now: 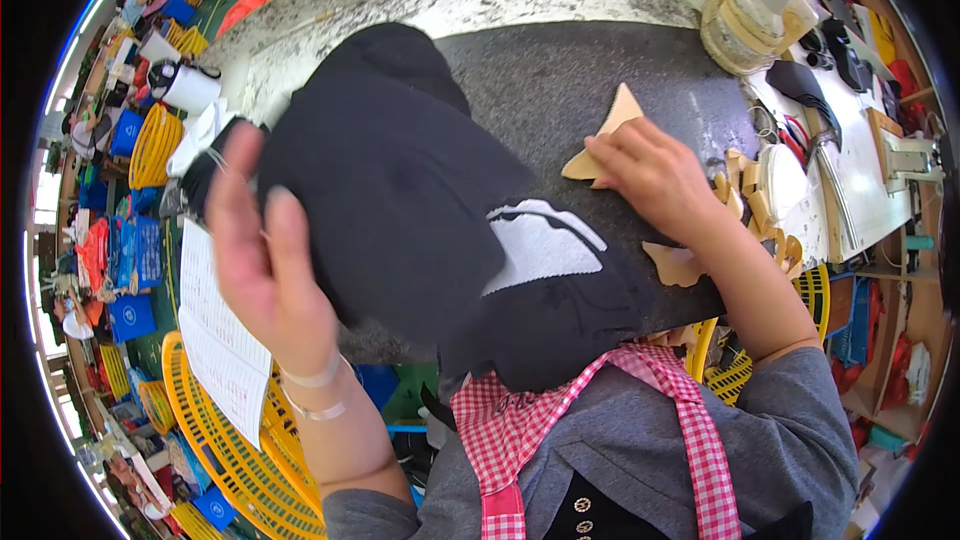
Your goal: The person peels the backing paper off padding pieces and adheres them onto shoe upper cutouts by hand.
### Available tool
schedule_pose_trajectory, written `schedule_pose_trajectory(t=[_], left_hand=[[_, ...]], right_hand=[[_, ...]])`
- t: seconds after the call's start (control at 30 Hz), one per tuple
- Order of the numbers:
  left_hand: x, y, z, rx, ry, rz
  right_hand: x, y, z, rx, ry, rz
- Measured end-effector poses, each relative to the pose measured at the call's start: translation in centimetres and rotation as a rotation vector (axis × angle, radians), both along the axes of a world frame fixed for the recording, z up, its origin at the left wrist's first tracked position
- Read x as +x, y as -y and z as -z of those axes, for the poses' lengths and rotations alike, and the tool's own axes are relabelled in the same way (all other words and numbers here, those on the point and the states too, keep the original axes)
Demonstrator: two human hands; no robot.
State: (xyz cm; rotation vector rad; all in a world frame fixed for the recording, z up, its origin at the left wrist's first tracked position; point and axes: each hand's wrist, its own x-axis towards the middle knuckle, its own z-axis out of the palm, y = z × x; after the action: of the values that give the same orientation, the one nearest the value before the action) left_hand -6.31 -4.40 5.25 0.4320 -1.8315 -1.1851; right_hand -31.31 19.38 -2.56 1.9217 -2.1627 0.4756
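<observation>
A bulky bundle of black fabric (390,170) spreads over the dark work surface (560,70) and hangs over its near edge. Beside the bundle's left side, my left hand (265,270) is raised with fingers apart, slightly blurred, holding nothing visible. My right hand (660,175) pinches a tan, zigzag-edged cut piece (622,110) against the surface; the fingers hide part of it. Between the hands, a white backing patch (545,248) with a curved slit shows on the black fabric. Another tan piece (673,264) lies by my right wrist.
A cloudy pot (745,30) with a brush or spatula handle stands at the back right. More tan scraps and a white oval piece (780,180) lie right. An open notebook (215,325) sits at left above a yellow basket (215,440). Scissors (793,135) lie right.
</observation>
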Motion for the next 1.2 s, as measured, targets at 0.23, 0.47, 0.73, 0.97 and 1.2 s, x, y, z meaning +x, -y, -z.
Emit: schedule_pose_trajectory(t=[0.23,0.47,0.73,0.97,1.2], left_hand=[[1.4,-7.9,4.7,-0.203,0.480,0.102],[0.7,-7.1,4.7,-0.498,0.447,0.050],[-1.4,-7.2,0.8,0.072,0.355,0.439],[-2.1,-7.7,1.2,0.356,0.215,0.501],[-1.6,-7.9,2.0,0.103,0.274,0.387]], right_hand=[[0.3,1.4,-0.2,0.040,-0.044,-0.012],[0.4,-0.5,1.0,-0.127,0.227,0.146],[3.6,0.0,-7.2,-0.512,0.083,0.056],[6.9,2.6,-7.4,-0.507,0.231,-0.289],[7.7,2.4,-6.9,-0.377,0.350,-0.249]])
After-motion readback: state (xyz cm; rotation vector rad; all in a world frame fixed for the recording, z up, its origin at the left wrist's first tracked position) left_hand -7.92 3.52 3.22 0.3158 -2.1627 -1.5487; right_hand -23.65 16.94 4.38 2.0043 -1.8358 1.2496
